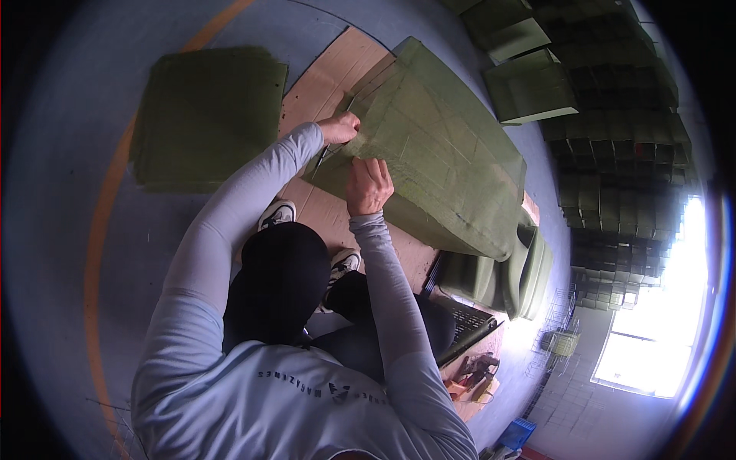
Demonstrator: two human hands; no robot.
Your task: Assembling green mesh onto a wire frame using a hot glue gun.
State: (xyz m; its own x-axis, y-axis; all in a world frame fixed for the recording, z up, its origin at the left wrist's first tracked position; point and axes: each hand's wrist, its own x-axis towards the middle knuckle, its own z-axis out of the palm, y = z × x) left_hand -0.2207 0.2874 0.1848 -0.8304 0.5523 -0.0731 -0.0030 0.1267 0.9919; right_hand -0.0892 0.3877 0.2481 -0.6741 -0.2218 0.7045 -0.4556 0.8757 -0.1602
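A large box-shaped wire frame covered in green mesh (437, 146) lies in front of me on cardboard. Over its near left end, my left hand (340, 128) is closed; what its fingers hold is too small to make out. A thin dark rod-like thing (320, 158) shows just below that hand, by the mesh edge. My right hand (369, 188) is nearer to me and a little to the right, its fingers pinched together at the mesh's near edge. Whatever lies between those fingertips is hidden.
Flat green mesh sheets (211, 115) lie on the floor at left. Brown cardboard (330, 73) runs under the frame. To my right are folded green material (529, 272), a black crate (468, 330) and hand tools (479, 372). Green mesh boxes (621, 161) are stacked far right.
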